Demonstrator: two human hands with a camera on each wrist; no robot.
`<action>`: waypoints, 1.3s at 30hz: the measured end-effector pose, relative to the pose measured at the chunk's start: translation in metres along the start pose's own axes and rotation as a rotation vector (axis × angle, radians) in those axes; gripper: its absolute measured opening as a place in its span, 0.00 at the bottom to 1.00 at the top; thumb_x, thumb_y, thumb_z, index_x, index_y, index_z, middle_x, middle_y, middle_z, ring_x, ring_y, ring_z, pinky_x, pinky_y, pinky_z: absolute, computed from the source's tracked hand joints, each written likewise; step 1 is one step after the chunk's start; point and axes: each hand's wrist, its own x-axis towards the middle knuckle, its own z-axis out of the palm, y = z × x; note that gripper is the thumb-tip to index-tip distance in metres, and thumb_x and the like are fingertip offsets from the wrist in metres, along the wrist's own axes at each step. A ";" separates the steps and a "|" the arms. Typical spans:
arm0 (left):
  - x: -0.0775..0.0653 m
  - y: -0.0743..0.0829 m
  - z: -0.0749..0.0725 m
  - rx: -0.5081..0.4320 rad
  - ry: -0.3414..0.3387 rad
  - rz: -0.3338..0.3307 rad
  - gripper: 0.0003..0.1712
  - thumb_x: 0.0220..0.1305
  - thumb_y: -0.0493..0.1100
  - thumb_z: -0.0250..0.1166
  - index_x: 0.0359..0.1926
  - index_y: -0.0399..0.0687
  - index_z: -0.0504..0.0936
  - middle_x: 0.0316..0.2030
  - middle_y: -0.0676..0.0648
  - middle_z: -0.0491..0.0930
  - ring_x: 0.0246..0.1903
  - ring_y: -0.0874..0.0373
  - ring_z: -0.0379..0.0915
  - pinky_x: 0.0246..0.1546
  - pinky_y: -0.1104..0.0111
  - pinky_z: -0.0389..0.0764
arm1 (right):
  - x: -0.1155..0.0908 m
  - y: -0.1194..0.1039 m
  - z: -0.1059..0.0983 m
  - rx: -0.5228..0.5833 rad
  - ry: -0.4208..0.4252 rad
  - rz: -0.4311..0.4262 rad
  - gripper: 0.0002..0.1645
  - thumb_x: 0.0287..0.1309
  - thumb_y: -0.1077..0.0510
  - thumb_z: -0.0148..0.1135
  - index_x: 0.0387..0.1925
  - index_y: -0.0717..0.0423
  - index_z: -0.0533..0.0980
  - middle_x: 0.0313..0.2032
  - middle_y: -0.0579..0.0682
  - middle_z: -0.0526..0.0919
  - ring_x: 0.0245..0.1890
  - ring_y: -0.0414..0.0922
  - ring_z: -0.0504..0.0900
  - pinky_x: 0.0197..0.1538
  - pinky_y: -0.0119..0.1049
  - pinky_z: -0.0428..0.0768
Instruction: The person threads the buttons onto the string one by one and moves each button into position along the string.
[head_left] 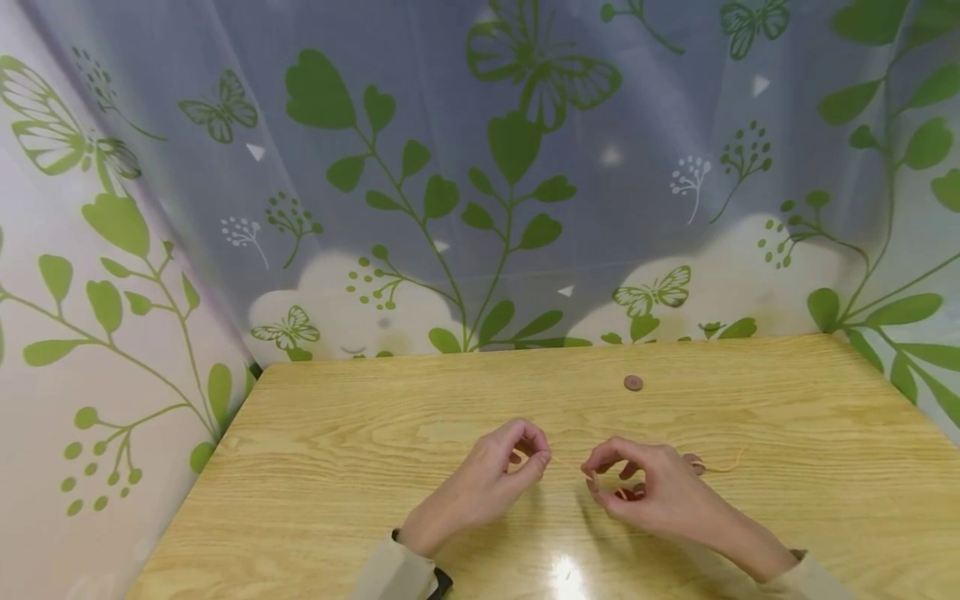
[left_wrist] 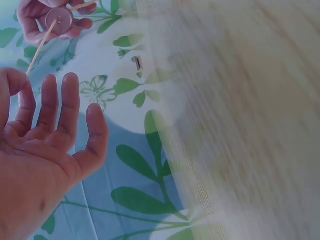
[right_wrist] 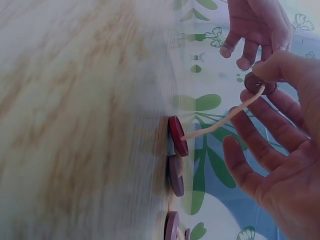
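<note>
My left hand (head_left: 495, 471) pinches the end of a yellow string (left_wrist: 41, 49) between thumb and forefinger, its other fingers spread. To its right, my right hand (head_left: 663, 492) holds a brown button (left_wrist: 59, 21) by the edge between thumb and fingertips. The string passes through that button and stretches taut between the hands. On the other side it slopes down to a red button (right_wrist: 178, 136) standing on the table beneath the right hand. Behind the red one are a brown button (right_wrist: 175, 176) and another button (right_wrist: 171, 227), partly cut off by the frame.
A single brown button (head_left: 633, 382) lies apart near the back of the wooden table (head_left: 360, 417). The string's tail (head_left: 731, 467) lies right of the right hand. A curtain (head_left: 420, 267) with leaves and butterflies hangs behind the table and on both sides.
</note>
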 end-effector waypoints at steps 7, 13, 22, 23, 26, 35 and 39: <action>0.000 -0.001 -0.003 0.006 -0.016 -0.008 0.03 0.76 0.45 0.56 0.45 0.53 0.76 0.44 0.53 0.83 0.48 0.60 0.79 0.49 0.70 0.77 | -0.002 0.001 -0.002 -0.014 -0.070 0.049 0.14 0.58 0.64 0.71 0.41 0.44 0.80 0.37 0.38 0.87 0.29 0.30 0.81 0.28 0.30 0.82; 0.000 -0.002 -0.005 0.014 -0.017 -0.003 0.03 0.76 0.44 0.56 0.45 0.54 0.76 0.44 0.54 0.83 0.48 0.62 0.80 0.49 0.71 0.78 | -0.003 0.002 -0.004 0.028 -0.121 0.058 0.12 0.60 0.63 0.71 0.41 0.45 0.80 0.36 0.40 0.87 0.25 0.28 0.79 0.27 0.29 0.80; 0.000 -0.004 -0.007 -0.002 -0.030 -0.021 0.04 0.77 0.46 0.55 0.45 0.53 0.76 0.45 0.47 0.84 0.48 0.61 0.80 0.50 0.70 0.78 | -0.005 0.007 -0.005 0.075 -0.163 0.046 0.12 0.60 0.65 0.70 0.42 0.47 0.79 0.32 0.39 0.84 0.20 0.26 0.72 0.23 0.27 0.76; 0.000 -0.004 -0.007 -0.002 -0.030 -0.021 0.04 0.77 0.46 0.55 0.45 0.53 0.76 0.45 0.47 0.84 0.48 0.61 0.81 0.50 0.70 0.79 | -0.006 0.007 -0.005 0.076 -0.165 0.043 0.13 0.59 0.65 0.70 0.42 0.48 0.79 0.31 0.39 0.83 0.20 0.26 0.72 0.23 0.27 0.76; 0.000 -0.005 -0.008 -0.007 -0.030 -0.022 0.04 0.77 0.45 0.55 0.45 0.52 0.76 0.45 0.46 0.85 0.48 0.61 0.81 0.50 0.71 0.79 | -0.006 0.008 -0.005 0.084 -0.174 0.042 0.14 0.59 0.66 0.70 0.42 0.48 0.79 0.32 0.40 0.84 0.21 0.26 0.74 0.24 0.27 0.77; -0.001 -0.007 -0.007 -0.016 -0.033 -0.028 0.04 0.78 0.46 0.55 0.45 0.53 0.75 0.45 0.46 0.84 0.48 0.63 0.80 0.51 0.70 0.80 | -0.008 0.010 -0.007 0.112 -0.217 0.060 0.13 0.58 0.67 0.69 0.41 0.51 0.79 0.38 0.47 0.88 0.34 0.30 0.85 0.32 0.30 0.85; -0.001 -0.008 -0.008 -0.021 -0.035 -0.029 0.04 0.78 0.45 0.55 0.45 0.52 0.75 0.45 0.46 0.85 0.47 0.64 0.80 0.51 0.70 0.80 | -0.010 0.012 -0.008 0.113 -0.226 0.050 0.13 0.57 0.68 0.69 0.41 0.52 0.79 0.37 0.47 0.88 0.37 0.31 0.85 0.34 0.31 0.86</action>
